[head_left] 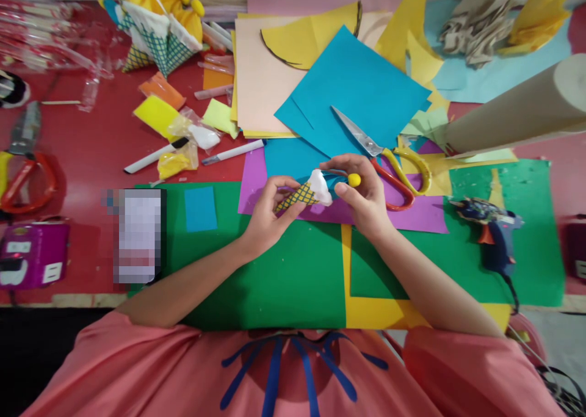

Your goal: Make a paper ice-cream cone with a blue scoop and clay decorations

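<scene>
My left hand [265, 212] is closed around a small paper cone [295, 198] with a yellow and dark lattice pattern, held over the purple sheet [412, 212]. White fluff [319, 187] sits in the cone's wide end. My right hand [361, 194] pinches a small yellow ball [354, 179] between thumb and fingers, just right of the white fluff. Both hands hover above the green paper [274, 270].
Scissors [389, 157] with yellow and red handles lie right behind my right hand on blue paper [361, 87]. A blue glue gun [492, 231] rests at the right. A finished cone with yellow balls [158, 20], markers [233, 152], a cardboard roll [517, 115] and a blurred phone [140, 234] surround the work area.
</scene>
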Available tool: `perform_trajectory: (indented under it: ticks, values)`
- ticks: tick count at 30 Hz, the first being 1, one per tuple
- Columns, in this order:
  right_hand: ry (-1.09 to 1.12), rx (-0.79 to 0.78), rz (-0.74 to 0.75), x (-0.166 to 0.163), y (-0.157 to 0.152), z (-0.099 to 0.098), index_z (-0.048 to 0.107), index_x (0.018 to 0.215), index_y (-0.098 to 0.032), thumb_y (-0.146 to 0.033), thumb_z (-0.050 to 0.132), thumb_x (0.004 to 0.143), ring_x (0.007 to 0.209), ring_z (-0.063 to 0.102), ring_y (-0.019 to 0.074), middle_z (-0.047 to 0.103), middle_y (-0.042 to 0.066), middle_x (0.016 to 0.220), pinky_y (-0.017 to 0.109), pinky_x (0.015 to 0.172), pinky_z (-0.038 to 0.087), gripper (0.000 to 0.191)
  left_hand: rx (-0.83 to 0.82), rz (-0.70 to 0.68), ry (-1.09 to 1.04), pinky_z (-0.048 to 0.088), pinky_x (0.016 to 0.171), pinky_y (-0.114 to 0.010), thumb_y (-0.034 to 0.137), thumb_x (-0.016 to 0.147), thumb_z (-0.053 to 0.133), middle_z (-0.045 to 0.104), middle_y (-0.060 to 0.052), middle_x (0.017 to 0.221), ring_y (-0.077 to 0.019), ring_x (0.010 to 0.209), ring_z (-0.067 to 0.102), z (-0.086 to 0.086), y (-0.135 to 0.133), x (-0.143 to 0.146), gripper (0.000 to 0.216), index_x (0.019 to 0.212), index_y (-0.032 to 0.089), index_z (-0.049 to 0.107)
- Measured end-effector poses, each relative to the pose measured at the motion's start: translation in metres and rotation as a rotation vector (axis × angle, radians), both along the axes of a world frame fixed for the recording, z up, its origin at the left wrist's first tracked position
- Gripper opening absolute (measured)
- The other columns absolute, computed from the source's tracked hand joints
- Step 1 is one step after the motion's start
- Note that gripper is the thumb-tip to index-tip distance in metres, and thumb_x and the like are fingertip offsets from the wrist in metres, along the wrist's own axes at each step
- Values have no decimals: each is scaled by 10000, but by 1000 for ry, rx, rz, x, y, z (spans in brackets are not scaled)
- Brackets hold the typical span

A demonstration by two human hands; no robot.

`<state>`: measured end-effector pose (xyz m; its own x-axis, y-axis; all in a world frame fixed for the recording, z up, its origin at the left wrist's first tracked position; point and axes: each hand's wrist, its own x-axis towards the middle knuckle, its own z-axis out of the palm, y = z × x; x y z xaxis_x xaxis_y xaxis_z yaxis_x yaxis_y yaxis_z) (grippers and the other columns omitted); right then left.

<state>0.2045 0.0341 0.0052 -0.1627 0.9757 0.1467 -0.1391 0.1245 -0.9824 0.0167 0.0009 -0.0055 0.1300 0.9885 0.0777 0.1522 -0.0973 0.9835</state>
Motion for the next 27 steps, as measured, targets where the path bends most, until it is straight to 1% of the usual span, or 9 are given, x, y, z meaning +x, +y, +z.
perform_trajectory:
  ticks: [4,9,13,15,19,21,24,27]
  values:
    - [-16,-49,-35,0,2,0,596,1006,-263,-432,746,774,1041,671,205,698,22,1054,397,963,525,324,130,-9,106,529,877,-283,329,873,641,579,-46,1112,-149,1021,612,-2,-2,-3,276,1105,237,523]
    - [-37,-81,-12,3,3,-2,596,1017,-254,-431,762,758,956,693,189,724,12,956,338,823,555,355,242,-38,165,525,903,-309,265,872,636,558,-63,1126,-173,1082,576,-4,-3,-4,284,1131,242,523]
    - [-89,-85,-14,4,3,0,600,1011,-246,-434,781,735,918,697,186,731,11,941,345,829,548,380,298,-48,191,511,942,-355,253,862,644,577,-59,1097,-192,1096,573,-5,-2,-4,281,1118,242,529]
    - [-81,-78,-11,4,3,0,604,1014,-248,-418,781,740,916,695,182,732,9,947,344,839,550,368,293,-45,183,509,945,-359,263,858,651,579,-58,1092,-194,1096,573,-4,-2,-4,279,1110,241,534]
    - [-21,-54,-13,5,4,-1,617,1022,-255,-371,774,762,948,690,172,726,2,967,337,881,549,325,188,-50,98,523,920,-312,304,879,630,573,-61,1143,-175,1097,586,-1,-2,-4,290,1145,240,535]
    - [4,-57,-23,5,5,-2,616,1021,-259,-402,769,762,986,684,183,722,9,990,345,890,550,333,95,-34,38,534,891,-284,334,896,610,595,-53,1130,-153,1045,619,0,-1,-3,277,1145,240,534]
    - [36,-100,-23,4,6,-5,583,1062,-270,-504,764,731,1059,662,212,706,29,1077,362,866,561,444,-81,23,-92,556,845,-274,416,892,606,625,-46,1096,-140,958,659,0,4,-2,290,1102,232,528]
    - [44,-160,24,1,6,-8,546,1082,-283,-521,803,667,986,674,199,692,15,1066,368,853,570,543,-209,38,-275,576,849,-305,483,869,614,626,-41,1118,-149,954,673,-3,8,0,335,1075,239,516]
